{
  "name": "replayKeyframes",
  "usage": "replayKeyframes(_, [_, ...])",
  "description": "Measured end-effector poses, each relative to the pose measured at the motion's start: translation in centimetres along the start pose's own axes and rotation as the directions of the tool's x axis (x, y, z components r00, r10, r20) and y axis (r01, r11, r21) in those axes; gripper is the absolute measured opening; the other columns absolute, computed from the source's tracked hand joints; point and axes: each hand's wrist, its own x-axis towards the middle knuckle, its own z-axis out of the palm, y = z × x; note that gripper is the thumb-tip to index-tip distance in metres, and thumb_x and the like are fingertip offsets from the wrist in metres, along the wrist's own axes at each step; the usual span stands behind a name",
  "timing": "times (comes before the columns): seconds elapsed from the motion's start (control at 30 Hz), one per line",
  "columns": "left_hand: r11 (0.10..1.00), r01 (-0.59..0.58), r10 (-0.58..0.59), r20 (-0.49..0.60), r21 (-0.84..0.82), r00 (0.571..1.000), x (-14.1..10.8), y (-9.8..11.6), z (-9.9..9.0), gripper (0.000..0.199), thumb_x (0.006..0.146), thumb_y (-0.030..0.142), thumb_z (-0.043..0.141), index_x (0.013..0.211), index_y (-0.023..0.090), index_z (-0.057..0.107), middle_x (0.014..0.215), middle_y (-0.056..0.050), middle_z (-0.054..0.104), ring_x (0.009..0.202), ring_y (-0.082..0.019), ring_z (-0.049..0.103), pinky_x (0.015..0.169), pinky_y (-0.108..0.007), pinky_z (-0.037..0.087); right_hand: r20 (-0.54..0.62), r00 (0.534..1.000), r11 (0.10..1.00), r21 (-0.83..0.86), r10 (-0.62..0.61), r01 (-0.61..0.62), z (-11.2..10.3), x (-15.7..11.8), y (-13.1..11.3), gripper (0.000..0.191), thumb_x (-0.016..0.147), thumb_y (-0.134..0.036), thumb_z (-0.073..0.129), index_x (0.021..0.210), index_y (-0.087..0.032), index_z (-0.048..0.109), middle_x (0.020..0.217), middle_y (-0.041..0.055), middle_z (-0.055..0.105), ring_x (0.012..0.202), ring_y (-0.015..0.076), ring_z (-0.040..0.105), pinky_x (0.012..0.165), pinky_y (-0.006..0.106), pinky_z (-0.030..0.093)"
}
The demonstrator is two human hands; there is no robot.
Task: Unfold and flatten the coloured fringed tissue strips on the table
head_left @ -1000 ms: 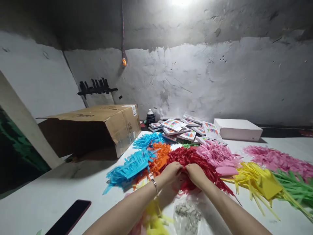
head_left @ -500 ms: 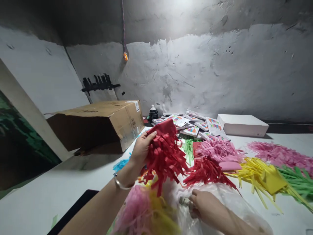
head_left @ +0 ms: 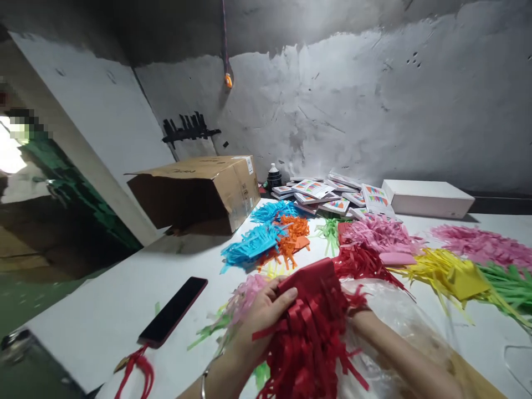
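Note:
My left hand [head_left: 266, 310] pinches the folded top edge of a red fringed paper bundle [head_left: 310, 310], its strips hanging down at the lower middle. My right hand reaches in from the right behind the strips; only its wrist [head_left: 363, 318] and forearm show, and its fingers are hidden. A clear plastic bag [head_left: 399, 321] lies under the right forearm. Just behind the held bundle is another red fringed bundle [head_left: 366, 263]. Pink and green strips [head_left: 245, 299] spread to the left of my left hand.
Blue [head_left: 253, 244], orange [head_left: 293, 238], pink [head_left: 382, 233] and yellow [head_left: 461, 277] fringes lie across the white table. Behind them are an open cardboard box [head_left: 199, 194], printed packets [head_left: 332, 197] and a white box [head_left: 430, 198]. A phone [head_left: 174, 313] lies at left.
My left hand has brought the red bundle down and nearer. My right hand has moved up behind its strips. The view has shifted left, showing the phone and more blue and orange fringes.

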Motion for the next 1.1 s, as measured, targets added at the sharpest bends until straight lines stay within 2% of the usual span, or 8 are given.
replayKeyframes(0.17, [1.000,0.016,-0.016,-0.042,-0.017,0.999,-3.0,-3.6,0.1,0.047,0.070,0.043,0.090,0.104,0.016,0.072,0.099,-0.010,0.079,0.090,-0.026,0.075,0.081,-0.032,0.057,-0.096,0.991,0.996,-0.003,-0.090,0.090,-5.1,0.0,-3.3,0.031,0.107,-0.032,0.043,0.092,-0.019,0.068,0.082,0.0011,0.067,0.066,0.0111,0.065,0.059,0.023,0.053])
replayKeyframes(0.27, [0.997,0.028,-0.031,-0.040,-0.077,0.999,-4.6,-4.9,0.5,0.052,0.067,0.040,0.092,0.109,0.018,0.071,0.108,-0.012,0.077,0.102,-0.029,0.072,0.089,-0.036,0.056,-0.192,0.964,0.983,-0.030,-0.186,0.183,-7.1,-1.6,-7.6,0.024,0.102,-0.030,0.049,0.105,-0.019,0.069,0.098,0.0086,0.070,0.086,0.0185,0.069,0.074,0.030,0.057])
replayKeyframes(0.47, [0.999,0.008,-0.007,0.024,-0.048,1.000,-6.3,-7.4,1.2,0.050,0.068,0.034,0.089,0.113,0.020,0.071,0.114,-0.012,0.074,0.110,-0.031,0.068,0.095,-0.040,0.055,-0.199,0.909,0.928,-0.152,-0.367,0.341,-5.3,-5.5,-14.6,0.021,0.101,-0.021,0.051,0.115,-0.016,0.065,0.100,0.0100,0.071,0.087,0.0181,0.069,0.075,0.028,0.058])
replayKeyframes(0.6, [0.995,0.026,-0.019,0.076,-0.100,0.997,-6.8,-8.2,1.2,0.048,0.073,0.028,0.084,0.118,0.021,0.069,0.115,-0.011,0.073,0.111,-0.029,0.068,0.100,-0.040,0.051,-0.227,0.897,0.923,-0.164,-0.379,0.349,-4.5,-6.2,-14.4,0.021,0.099,-0.015,0.050,0.112,-0.018,0.066,0.096,0.0073,0.072,0.085,0.0183,0.069,0.075,0.031,0.057])
replayKeyframes(0.77, [0.983,0.081,-0.078,0.024,-0.164,0.997,-7.2,-8.0,1.4,0.049,0.073,0.035,0.087,0.115,0.021,0.067,0.108,-0.010,0.075,0.098,-0.025,0.070,0.085,-0.032,0.054,-0.140,0.983,0.988,0.078,-0.119,0.131,-7.0,-7.2,-12.4,0.016,0.101,-0.031,0.054,0.100,-0.026,0.069,0.087,0.0000,0.074,0.074,0.0139,0.071,0.064,0.022,0.055])
replayKeyframes(0.9, [0.981,0.091,-0.094,-0.010,-0.172,0.995,-7.2,-7.8,1.7,0.045,0.074,0.031,0.085,0.113,0.021,0.065,0.099,-0.007,0.076,0.089,-0.021,0.070,0.081,-0.029,0.053,-0.058,0.989,0.955,-0.272,-0.134,0.113,-9.3,-8.2,-10.1,0.043,0.102,-0.041,0.049,0.064,-0.026,0.062,0.048,-0.0031,0.057,0.041,0.0164,0.055,0.047,0.032,0.040])
replayKeyframes(0.97, [0.991,0.084,-0.085,-0.006,-0.105,0.996,-7.1,-7.9,1.8,0.041,0.077,0.029,0.081,0.114,0.021,0.065,0.095,-0.006,0.076,0.085,-0.020,0.069,0.077,-0.027,0.052,-0.159,0.958,0.875,-0.462,-0.240,0.143,-9.5,-8.4,-10.2,0.034,0.102,-0.040,0.048,0.079,-0.024,0.068,0.060,0.0008,0.064,0.052,0.0202,0.061,0.059,0.036,0.043])
replayKeyframes(1.1, [1.000,0.011,-0.010,0.055,-0.027,0.998,-6.9,-8.0,2.2,0.040,0.078,0.021,0.077,0.116,0.022,0.065,0.111,-0.008,0.074,0.098,-0.021,0.069,0.087,-0.029,0.053,-0.221,0.915,0.899,-0.364,-0.337,0.243,-7.9,-7.9,-13.0,0.033,0.102,-0.032,0.053,0.127,-0.012,0.060,0.106,0.0128,0.070,0.097,0.0236,0.065,0.089,0.038,0.045])
